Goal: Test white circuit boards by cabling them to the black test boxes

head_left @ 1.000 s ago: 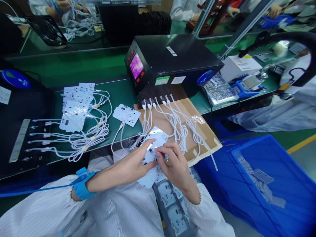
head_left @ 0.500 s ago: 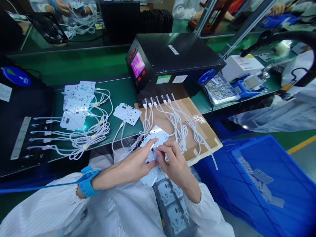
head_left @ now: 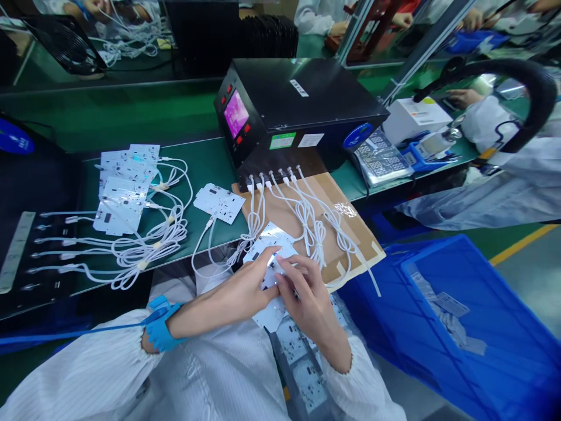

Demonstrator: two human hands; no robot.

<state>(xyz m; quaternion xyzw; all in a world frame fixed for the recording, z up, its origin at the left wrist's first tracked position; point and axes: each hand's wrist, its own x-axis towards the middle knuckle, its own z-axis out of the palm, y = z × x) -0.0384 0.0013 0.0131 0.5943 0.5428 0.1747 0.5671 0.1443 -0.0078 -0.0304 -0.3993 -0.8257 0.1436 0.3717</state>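
A white circuit board (head_left: 272, 234) is held over my lap, with my left hand (head_left: 254, 283) closed around its left side. Thumb and index finger of my right hand (head_left: 309, 295) are bent against the middle of that board. Whatever lies between those fingertips is too small or hidden to make out. Below the hands another white board part (head_left: 269, 318) shows; whether it is a separate board, I cannot tell. A blue wrist strap (head_left: 162, 327) circles my left wrist. On the bench's edge nearby lies one more white board (head_left: 219, 202) with a white cable plugged in.
A black test box (head_left: 302, 99) with a lit screen stands ahead, with several white cables (head_left: 307, 225) running over cardboard (head_left: 363, 237). Wired boards (head_left: 120, 202) lie left. A blue bin (head_left: 517, 327) stands right, and a tray of boards (head_left: 302, 374) sits below. Co-workers sit beyond.
My right thumb and index finger have parted slightly over the board. The view has shifted a little, so the bench appears farther left.
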